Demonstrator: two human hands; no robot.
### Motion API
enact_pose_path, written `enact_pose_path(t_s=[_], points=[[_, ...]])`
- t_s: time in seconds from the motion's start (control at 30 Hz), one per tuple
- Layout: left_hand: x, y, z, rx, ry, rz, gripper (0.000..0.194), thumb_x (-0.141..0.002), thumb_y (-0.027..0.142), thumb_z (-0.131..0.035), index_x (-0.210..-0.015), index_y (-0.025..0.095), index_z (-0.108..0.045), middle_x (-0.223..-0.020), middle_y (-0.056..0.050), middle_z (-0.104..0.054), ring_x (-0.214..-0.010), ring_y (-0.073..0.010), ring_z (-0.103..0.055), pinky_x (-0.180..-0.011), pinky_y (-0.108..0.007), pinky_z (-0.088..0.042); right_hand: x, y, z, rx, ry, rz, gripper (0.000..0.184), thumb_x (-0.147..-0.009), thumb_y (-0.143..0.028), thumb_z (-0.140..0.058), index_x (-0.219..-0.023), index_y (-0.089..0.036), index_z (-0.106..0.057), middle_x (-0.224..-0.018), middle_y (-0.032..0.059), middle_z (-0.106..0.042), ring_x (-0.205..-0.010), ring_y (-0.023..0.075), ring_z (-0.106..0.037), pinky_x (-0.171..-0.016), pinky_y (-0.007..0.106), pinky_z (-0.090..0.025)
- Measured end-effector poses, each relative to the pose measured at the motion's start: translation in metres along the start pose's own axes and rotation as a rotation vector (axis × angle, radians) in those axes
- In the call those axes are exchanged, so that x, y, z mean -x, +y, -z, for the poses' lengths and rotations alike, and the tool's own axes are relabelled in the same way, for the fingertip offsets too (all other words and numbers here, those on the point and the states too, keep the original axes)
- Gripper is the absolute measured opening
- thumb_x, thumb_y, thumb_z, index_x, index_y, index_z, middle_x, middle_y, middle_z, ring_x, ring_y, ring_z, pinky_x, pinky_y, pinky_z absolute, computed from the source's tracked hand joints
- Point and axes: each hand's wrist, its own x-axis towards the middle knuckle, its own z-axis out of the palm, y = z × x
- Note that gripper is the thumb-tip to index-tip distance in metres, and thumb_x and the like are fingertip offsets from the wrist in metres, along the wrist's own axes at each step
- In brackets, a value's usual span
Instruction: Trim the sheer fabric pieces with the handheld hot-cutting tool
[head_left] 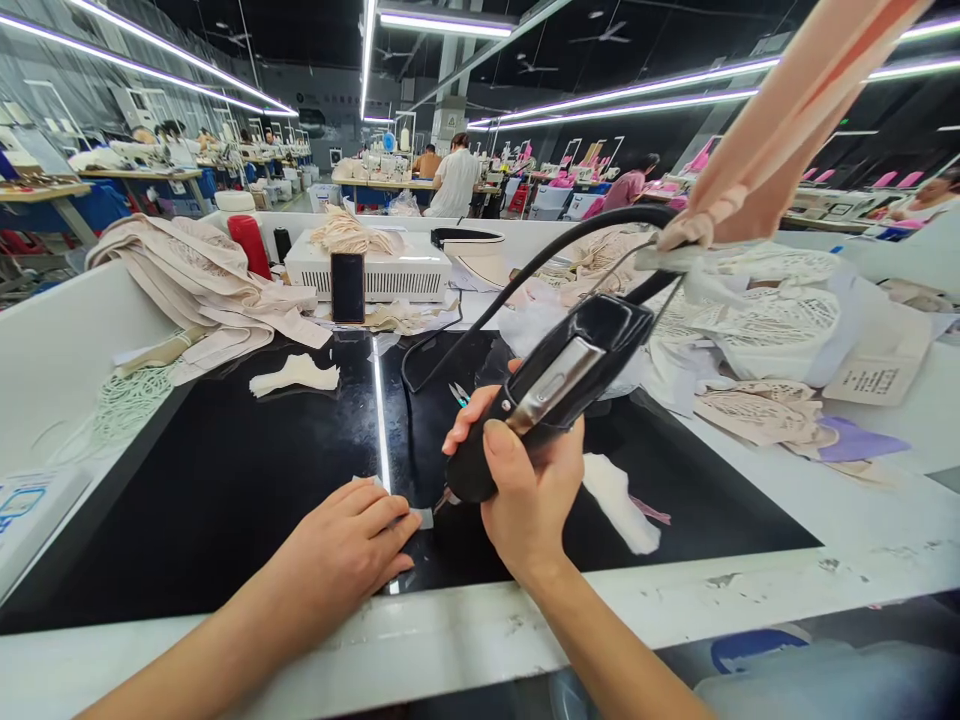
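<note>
My right hand (pixel 534 490) is wrapped round a black corded hand tool (pixel 574 365) with a metal lever, its thumb near the lever's lower end. The tool leans down to the left, and its thin tip shows by my left fingertips. My left hand (pixel 360 535) lies on the black mat (pixel 225 480), fingers bent and pressing down a small pale grey strip (pixel 424 519); most of the strip is hidden. The tool hangs from a twisted peach fabric band (pixel 787 130). Small thread snips (pixel 457 394) lie behind my right hand.
White fabric scraps (pixel 295 375) lie on the mat, one (pixel 622 503) right of my right hand. Beige cloth pieces (pixel 202 280) are heaped at left, lace pieces (pixel 772 310) at right. A phone (pixel 348 288) leans on a white vented box (pixel 405 270). A black cable (pixel 517 285) arches behind the tool.
</note>
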Motion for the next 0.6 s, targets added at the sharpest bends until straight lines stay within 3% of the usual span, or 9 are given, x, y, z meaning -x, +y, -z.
enact_pose_path(t_s=[0.3,0.6], points=[[0.0008,-0.0008,-0.0025,-0.027,-0.003,-0.011,0.027,-0.102,0.032,-0.054,-0.122,0.016,-0.064,-0.111,-0.007,-0.071,-0.103,-0.0234,-0.065,-0.094,-0.039,-0.051,0.0036,0.0062,-0.0038,0.011,-0.027,-0.019,0.026,-0.082,-0.026,-0.073,-0.099,-0.027,-0.052,-0.08,-0.0065,-0.066,-0.06,0.0104,-0.06,-0.055,0.025,-0.055],[0.0013,0.0003,-0.0036,-0.059,-0.005,-0.012,0.031,-0.106,0.033,-0.045,-0.123,0.015,-0.063,-0.113,-0.006,-0.071,-0.104,-0.0233,-0.064,-0.093,-0.039,-0.05,-0.0004,0.0094,0.0012,0.021,-0.018,0.017,0.024,-0.083,-0.027,-0.072,-0.099,-0.026,-0.054,-0.082,-0.0057,-0.066,-0.061,0.0104,-0.061,-0.056,0.025,-0.055]])
